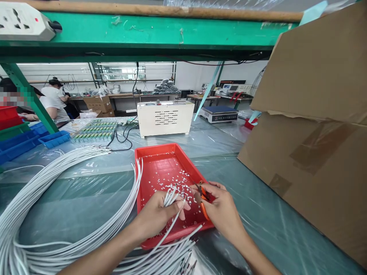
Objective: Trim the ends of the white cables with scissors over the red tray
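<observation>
My left hand [164, 212] is closed around several white cables [171, 196], one of them pinched out between thumb and fingers. Wrapped in my right hand [219, 204] is a pair of orange-handled cutters [204, 196], its dark jaws pointing left toward the cable ends but apart from them. Both hands are over a red tray [159, 151], whose floor is strewn with small white scraps [182, 177]. A long looped bundle of white cables [37, 194] lies to the left, and its loose ends [183, 254] spread in front of the tray.
Behind the tray stands a cream metal box [164, 120] with vents, with a weighing scale [219, 114] to its right. A large cardboard box [309, 183] borders the right side. Circuit boards [96, 130] and blue bins [54, 139] sit at left. A green beam [160, 32] crosses above.
</observation>
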A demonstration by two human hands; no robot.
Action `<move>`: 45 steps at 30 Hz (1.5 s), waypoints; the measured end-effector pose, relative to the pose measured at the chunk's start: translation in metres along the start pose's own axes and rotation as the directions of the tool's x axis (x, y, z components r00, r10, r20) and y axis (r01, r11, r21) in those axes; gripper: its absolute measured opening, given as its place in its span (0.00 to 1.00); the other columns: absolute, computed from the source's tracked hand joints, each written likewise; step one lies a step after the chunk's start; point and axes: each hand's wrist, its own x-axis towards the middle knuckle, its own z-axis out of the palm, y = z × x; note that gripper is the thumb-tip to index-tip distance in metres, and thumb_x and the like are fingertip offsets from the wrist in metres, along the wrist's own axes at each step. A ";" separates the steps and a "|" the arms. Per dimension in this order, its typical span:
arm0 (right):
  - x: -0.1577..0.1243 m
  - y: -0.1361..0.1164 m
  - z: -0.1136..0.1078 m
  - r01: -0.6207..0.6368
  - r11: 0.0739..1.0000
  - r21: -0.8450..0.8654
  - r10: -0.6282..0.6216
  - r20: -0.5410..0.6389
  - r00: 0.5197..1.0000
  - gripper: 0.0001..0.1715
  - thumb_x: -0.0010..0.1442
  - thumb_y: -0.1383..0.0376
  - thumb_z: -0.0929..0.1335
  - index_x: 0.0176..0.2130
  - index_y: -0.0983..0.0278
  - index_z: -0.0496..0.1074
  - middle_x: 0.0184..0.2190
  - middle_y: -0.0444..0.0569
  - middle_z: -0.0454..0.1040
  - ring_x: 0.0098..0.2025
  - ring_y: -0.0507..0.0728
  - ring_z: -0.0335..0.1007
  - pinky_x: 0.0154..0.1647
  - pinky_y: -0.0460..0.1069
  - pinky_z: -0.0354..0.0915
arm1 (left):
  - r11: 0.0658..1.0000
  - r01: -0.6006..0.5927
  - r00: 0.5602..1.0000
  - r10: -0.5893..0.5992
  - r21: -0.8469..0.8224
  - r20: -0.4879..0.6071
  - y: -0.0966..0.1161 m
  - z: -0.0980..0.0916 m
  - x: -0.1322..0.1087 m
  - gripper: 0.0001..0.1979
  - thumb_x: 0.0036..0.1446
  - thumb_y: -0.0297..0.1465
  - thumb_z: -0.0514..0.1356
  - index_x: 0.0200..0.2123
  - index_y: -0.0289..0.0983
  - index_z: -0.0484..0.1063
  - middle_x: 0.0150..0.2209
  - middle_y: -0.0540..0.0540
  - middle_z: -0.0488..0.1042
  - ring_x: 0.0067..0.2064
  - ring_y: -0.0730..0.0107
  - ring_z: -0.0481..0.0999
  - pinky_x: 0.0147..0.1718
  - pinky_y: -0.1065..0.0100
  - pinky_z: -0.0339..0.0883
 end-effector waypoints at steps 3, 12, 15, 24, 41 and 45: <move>-0.001 -0.009 -0.002 -0.014 0.993 0.115 0.009 0.048 0.999 0.13 0.54 0.65 0.62 0.20 0.63 0.68 0.18 0.43 0.67 0.30 0.55 0.64 0.42 0.51 0.57 | 0.998 0.035 0.999 -0.035 -0.043 0.012 -0.001 -0.001 0.000 0.13 0.55 0.35 0.53 0.25 0.34 0.73 0.22 0.52 0.68 0.29 0.72 0.67 0.34 0.72 0.56; -0.006 -0.025 -0.003 -0.273 0.717 0.642 0.097 0.296 0.950 0.09 0.49 0.62 0.69 0.26 0.66 0.73 0.20 0.44 0.69 0.24 0.51 0.62 0.24 0.45 0.58 | 0.996 0.052 0.996 -0.046 -0.077 0.076 -0.001 0.000 0.000 0.16 0.56 0.35 0.53 0.20 0.34 0.69 0.18 0.54 0.61 0.21 0.77 0.58 0.26 0.75 0.53; -0.006 -0.023 -0.002 -0.313 0.684 0.659 0.156 0.287 0.945 0.10 0.47 0.62 0.70 0.22 0.66 0.70 0.17 0.40 0.63 0.20 0.48 0.56 0.21 0.43 0.53 | 0.999 0.026 0.998 -0.023 -0.047 0.061 -0.001 0.001 0.000 0.13 0.53 0.35 0.56 0.22 0.34 0.71 0.21 0.52 0.67 0.26 0.74 0.64 0.30 0.73 0.56; -0.009 -0.015 0.005 -0.564 0.416 0.714 0.201 0.532 0.822 0.17 0.50 0.57 0.66 0.19 0.64 0.61 0.14 0.37 0.56 0.17 0.46 0.45 0.20 0.44 0.47 | 0.995 -0.060 0.997 0.063 -0.074 0.034 -0.002 0.006 -0.001 0.13 0.52 0.36 0.57 0.24 0.32 0.74 0.26 0.45 0.75 0.33 0.66 0.71 0.35 0.69 0.60; -0.004 -0.018 0.001 -0.461 0.511 0.726 0.252 0.386 0.887 0.20 0.46 0.56 0.70 0.17 0.65 0.61 0.14 0.36 0.56 0.17 0.46 0.47 0.18 0.43 0.44 | 0.999 -0.052 0.995 0.051 -0.012 -0.087 -0.003 0.006 -0.003 0.13 0.54 0.27 0.55 0.43 0.35 0.70 0.28 0.47 0.75 0.32 0.69 0.72 0.36 0.70 0.62; -0.006 -0.020 -0.001 -0.407 0.615 0.675 0.212 0.356 0.910 0.13 0.46 0.58 0.71 0.23 0.65 0.69 0.17 0.39 0.61 0.20 0.48 0.53 0.22 0.43 0.50 | 0.996 -0.036 0.993 0.025 -0.087 -0.118 -0.007 0.006 -0.002 0.15 0.52 0.28 0.57 0.46 0.35 0.66 0.27 0.49 0.74 0.31 0.70 0.72 0.33 0.71 0.62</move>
